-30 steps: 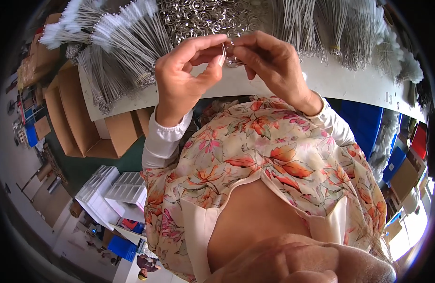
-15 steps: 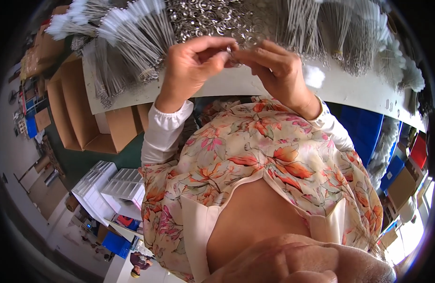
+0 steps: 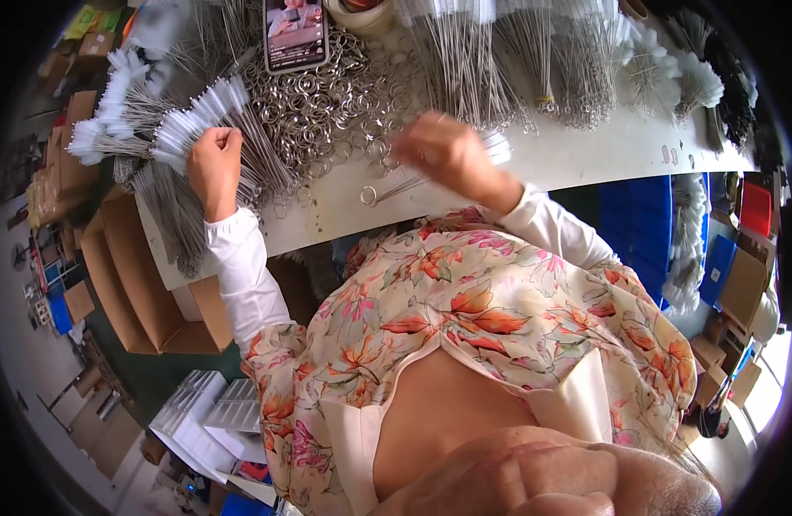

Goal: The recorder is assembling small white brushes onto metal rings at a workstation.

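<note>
My left hand is closed in a pinch over a bundle of wire-handled brushes with white bristles, at the left of the table; whatever sits between its fingertips is hidden. My right hand is smeared by motion above the table's middle, and its fingers do not show clearly. Under and beside it lies a single brush, its white bristles to the right and a metal ring at its wire end to the left. Between the two hands spreads a heap of loose metal rings.
A phone with a lit screen rests on the far side of the ring heap, beside a round tub. More brush bundles line the table's far right. Cardboard boxes stand below the left edge, blue bins below the right.
My hands have parted from their meeting point over the table. The left went left to the brush bundle; the right lowered toward the table. The ringed brush now lies there, and the view has shifted.
</note>
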{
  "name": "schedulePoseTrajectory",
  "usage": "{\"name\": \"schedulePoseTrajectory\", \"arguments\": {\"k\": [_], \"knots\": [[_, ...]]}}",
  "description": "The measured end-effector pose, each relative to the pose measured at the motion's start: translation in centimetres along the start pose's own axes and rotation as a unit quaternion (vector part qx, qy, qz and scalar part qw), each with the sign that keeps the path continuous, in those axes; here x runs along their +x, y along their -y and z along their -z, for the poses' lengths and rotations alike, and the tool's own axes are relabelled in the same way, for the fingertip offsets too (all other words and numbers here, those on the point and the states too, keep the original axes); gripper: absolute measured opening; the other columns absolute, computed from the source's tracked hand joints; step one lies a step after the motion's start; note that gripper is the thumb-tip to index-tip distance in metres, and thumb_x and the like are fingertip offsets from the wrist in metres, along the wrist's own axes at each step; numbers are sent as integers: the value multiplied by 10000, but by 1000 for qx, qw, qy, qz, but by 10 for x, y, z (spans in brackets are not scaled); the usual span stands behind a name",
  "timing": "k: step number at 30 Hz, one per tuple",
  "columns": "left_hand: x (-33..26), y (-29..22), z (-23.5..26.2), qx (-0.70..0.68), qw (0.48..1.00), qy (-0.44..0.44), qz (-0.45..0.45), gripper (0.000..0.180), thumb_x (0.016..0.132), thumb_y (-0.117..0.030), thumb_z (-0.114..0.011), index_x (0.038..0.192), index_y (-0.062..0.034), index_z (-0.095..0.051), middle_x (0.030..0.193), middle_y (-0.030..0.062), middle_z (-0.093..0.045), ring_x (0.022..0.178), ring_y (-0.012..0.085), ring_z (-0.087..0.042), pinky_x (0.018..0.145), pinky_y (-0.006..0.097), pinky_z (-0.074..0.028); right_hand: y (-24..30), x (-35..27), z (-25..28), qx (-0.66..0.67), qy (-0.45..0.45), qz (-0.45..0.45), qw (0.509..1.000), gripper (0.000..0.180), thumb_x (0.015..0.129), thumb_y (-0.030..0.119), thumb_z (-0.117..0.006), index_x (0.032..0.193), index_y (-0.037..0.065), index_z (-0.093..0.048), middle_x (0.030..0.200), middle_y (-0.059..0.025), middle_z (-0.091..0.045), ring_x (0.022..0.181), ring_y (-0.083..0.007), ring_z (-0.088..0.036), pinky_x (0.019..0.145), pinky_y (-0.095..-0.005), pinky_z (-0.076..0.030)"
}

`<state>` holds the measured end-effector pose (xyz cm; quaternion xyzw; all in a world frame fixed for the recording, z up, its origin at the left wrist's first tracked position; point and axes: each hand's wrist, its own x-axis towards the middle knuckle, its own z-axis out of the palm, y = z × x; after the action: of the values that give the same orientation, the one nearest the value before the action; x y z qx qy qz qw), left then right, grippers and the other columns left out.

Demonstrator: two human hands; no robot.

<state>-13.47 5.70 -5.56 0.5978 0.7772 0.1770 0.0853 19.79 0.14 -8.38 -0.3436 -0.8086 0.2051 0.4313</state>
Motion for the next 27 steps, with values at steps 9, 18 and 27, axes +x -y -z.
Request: {"name": "schedulePoseTrajectory", "arguments": {"k": [9, 18, 27], "knots": [[1, -6, -9, -58, 996, -69, 1, 168, 819, -201, -563, 854, -41, -598, 741, 96, -664, 690, 246, -649, 599, 340, -490, -56, 62, 60, -212, -65, -180, 958, 245, 773, 303, -663, 800, 61, -648, 753, -76, -647, 652, -257, -625, 602, -339, -494], [-13, 26, 77, -527, 824, -196, 72, 156, 913, -171, -546, 981, -30, -551, 690, 2, -476, 489, 64, -364, 414, 201, -301, -66, 60, 62, -171, -82, -223, 956, 199, 752, 236, -608, 823, 62, -675, 710, -97, -660, 630, -234, -641, 633, -324, -506], [-4, 177, 40, 60, 998, -9, -19, 268, 803, -270, -661, 832, -6, -629, 761, 145, -646, 674, 229, -595, 660, 326, -457, -52, 68, 120, 87, -390, -127, 908, 167, 914, 116, -492, 944, -15, -590, 773, -101, -650, 696, -162, -635, 650, -275, -509]]}}
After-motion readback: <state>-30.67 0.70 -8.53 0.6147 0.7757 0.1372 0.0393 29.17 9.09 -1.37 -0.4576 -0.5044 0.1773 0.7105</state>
